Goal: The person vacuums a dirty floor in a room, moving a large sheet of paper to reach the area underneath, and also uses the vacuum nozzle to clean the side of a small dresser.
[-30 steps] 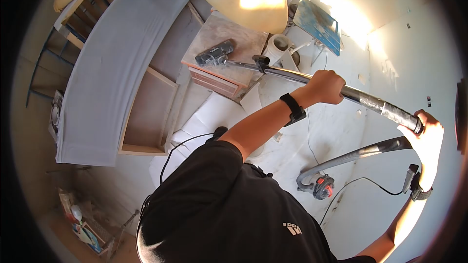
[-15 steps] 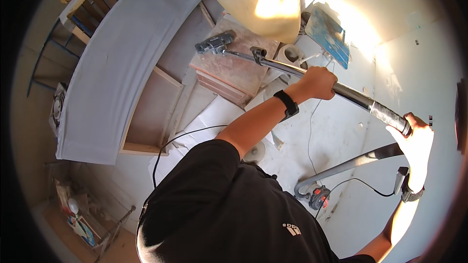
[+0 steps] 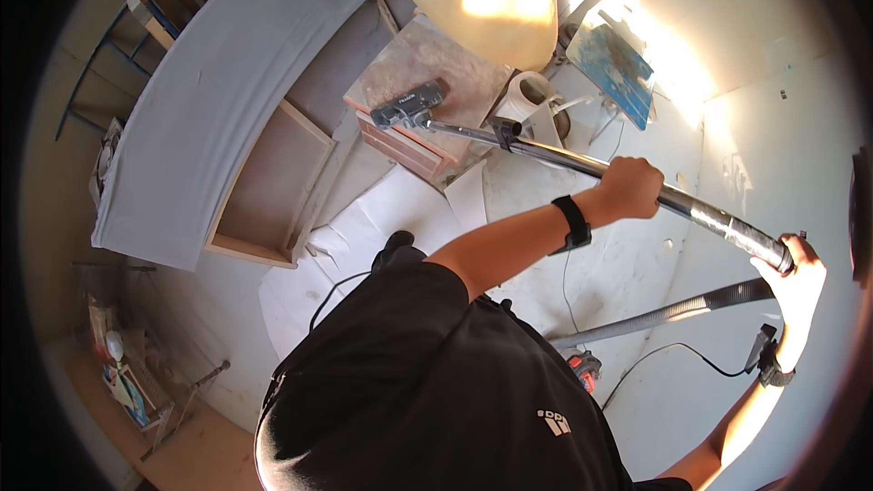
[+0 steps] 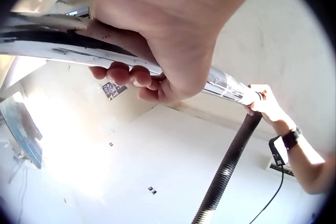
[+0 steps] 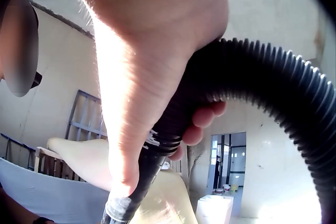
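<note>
A vacuum cleaner's metal tube (image 3: 564,159) slants across the head view. My left hand (image 3: 632,189) grips it around the middle; in the left wrist view the left hand (image 4: 157,40) has its fingers curled under the tube. At the tube's upper end, my right hand (image 3: 800,282) holds the black cuff where the ribbed hose (image 3: 673,307) joins. The right wrist view shows the fingers of the right hand (image 5: 142,77) wrapped around this hose end. A dark floor nozzle (image 3: 407,105) at the tube's far end lies over the dusty top of a small cabinet (image 3: 391,64).
The vacuum cleaner's body (image 3: 585,369) is on the floor, partly hidden by my shirt. Beside the cabinet stand a white bucket (image 3: 527,95) and a blue folding table (image 3: 614,73). A bed frame with a grey cover (image 3: 218,82) and a pale mattress (image 3: 473,9) are nearby.
The nozzle first shifted toward the cabinet's far edge, then came back toward its drawer side. Both hands keep their grip on the tube and hose end; the head view has swung slightly.
</note>
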`<control>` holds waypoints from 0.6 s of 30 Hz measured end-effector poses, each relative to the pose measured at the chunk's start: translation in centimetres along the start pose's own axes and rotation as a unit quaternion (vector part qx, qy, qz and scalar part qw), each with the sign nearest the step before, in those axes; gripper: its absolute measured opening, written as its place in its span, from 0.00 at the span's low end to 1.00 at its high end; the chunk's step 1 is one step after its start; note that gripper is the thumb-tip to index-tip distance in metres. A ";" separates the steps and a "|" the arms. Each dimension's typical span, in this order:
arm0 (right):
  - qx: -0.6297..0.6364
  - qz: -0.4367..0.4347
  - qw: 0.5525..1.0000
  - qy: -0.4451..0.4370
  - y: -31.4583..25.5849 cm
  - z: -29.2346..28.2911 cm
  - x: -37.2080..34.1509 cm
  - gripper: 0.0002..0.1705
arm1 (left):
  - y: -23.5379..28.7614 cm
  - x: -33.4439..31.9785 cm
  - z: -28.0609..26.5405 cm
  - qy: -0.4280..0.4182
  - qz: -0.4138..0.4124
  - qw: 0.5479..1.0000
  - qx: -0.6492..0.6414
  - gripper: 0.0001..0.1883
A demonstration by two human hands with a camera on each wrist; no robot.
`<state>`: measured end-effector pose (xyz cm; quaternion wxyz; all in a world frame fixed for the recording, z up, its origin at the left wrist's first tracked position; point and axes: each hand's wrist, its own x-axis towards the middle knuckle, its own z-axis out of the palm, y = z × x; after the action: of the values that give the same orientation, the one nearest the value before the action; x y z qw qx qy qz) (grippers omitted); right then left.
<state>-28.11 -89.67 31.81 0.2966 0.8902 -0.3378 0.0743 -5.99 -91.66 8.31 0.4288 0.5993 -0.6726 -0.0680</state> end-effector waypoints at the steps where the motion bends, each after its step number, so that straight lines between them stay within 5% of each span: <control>1: -0.002 -0.012 1.000 0.009 -0.3 0.1 0.2 0.25 | -0.3 0.1 -0.3 0.001 -0.001 1.000 0.019 0.06; 7: 0.044 -0.073 0.991 0.107 -3.3 3.9 4.1 0.25 | -7.1 0.4 -3.0 0.133 0.077 0.984 0.088 0.05; 12: 0.059 -0.063 0.988 0.131 -6.4 4.6 5.6 0.25 | -9.8 0.3 -4.8 0.089 0.011 0.990 0.107 0.06; 18: 0.053 -0.029 0.996 0.067 -4.5 4.4 3.2 0.22 | -7.7 -0.4 -3.0 0.069 0.041 0.994 0.071 0.07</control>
<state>-23.09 -91.34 27.18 0.2728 0.9072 -0.2866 0.1431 1.74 -92.12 5.34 0.4328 0.6032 -0.6687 0.0394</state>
